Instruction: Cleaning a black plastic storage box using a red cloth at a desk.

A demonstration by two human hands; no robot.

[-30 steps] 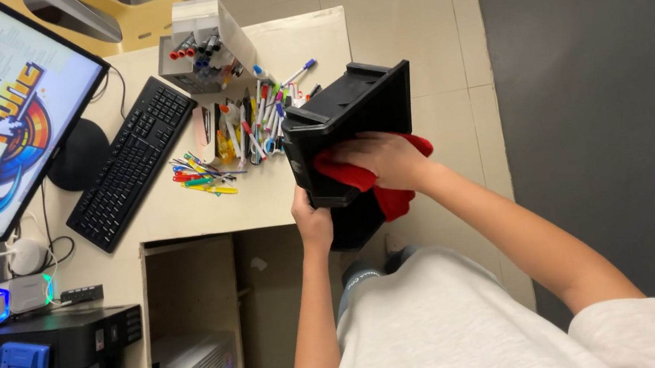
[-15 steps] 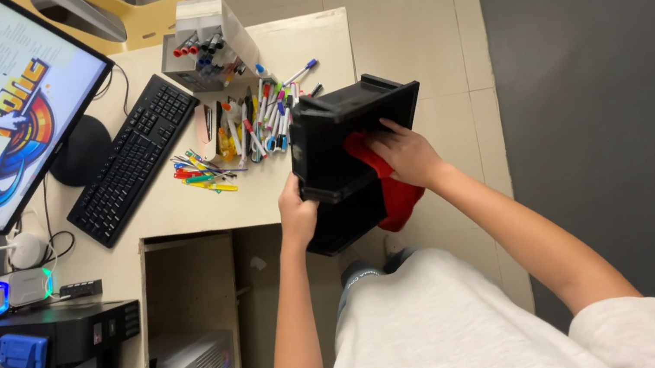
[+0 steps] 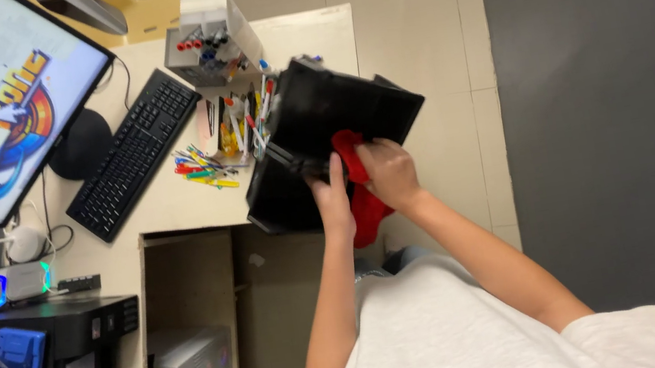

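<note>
Matt black plastic bin (image 3: 317,116), red cloth (image 3: 351,158), pale smooth laminate desk (image 3: 173,201)

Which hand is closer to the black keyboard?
Left. The left hand grips the black plastic box on the side facing the black keyboard; the right hand, pressing the red cloth, is farther.

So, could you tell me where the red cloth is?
In the head view, the red cloth is under the right hand, against the black box.
</note>
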